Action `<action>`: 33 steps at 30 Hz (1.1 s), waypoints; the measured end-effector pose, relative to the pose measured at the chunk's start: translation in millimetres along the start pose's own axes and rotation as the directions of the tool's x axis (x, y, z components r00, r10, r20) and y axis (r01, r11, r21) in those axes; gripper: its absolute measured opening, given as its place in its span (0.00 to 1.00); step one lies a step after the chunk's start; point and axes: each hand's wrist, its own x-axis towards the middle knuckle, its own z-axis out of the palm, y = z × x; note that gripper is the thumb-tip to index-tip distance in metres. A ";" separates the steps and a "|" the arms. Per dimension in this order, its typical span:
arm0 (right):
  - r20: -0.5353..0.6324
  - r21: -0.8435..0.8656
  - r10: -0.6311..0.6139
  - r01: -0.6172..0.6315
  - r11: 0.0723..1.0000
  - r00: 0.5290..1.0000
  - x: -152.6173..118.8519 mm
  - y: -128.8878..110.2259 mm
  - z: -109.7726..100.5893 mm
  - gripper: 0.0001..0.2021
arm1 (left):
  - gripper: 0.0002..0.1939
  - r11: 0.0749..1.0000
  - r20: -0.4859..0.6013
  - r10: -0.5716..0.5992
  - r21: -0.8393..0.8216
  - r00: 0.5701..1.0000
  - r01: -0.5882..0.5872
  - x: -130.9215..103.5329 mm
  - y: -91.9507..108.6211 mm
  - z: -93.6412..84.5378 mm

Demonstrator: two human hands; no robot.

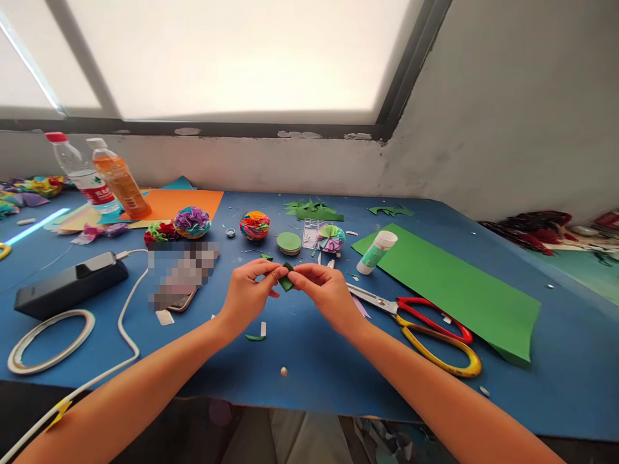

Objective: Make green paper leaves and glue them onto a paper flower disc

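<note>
Left hand (256, 283): grip pinched on green paper piece (289, 281)
Right hand (323, 290): pinched on its other side
Paper: above blue surface (314, 380)
Fingerwork: apparently shaping — next calls for light pressure

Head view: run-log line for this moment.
left hand: pinches green paper piece | right hand: pinches same piece | right of hands: scissors, glue stick, green sheet

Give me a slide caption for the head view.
Left hand and right hand hold a green paper piece over a blue table, near scissors.
</note>
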 end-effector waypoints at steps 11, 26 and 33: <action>0.229 -0.461 -0.177 0.267 0.846 0.957 12.7 -4.8 -24.3 0.08 | 0.11 0.974 0.209 0.000 0.224 0.978 -0.048 6.8 -7.0 -9.4; 0.232 -0.255 -0.049 0.109 0.961 0.971 2.9 -9.2 -15.3 0.06 | 0.11 0.978 0.257 -0.169 0.168 0.952 0.128 6.0 3.1 -7.9; 0.325 -0.181 -0.275 0.345 0.921 0.905 2.9 -16.5 -20.6 0.09 | 0.18 0.885 0.456 -0.230 -0.270 0.860 0.380 8.7 6.8 -10.2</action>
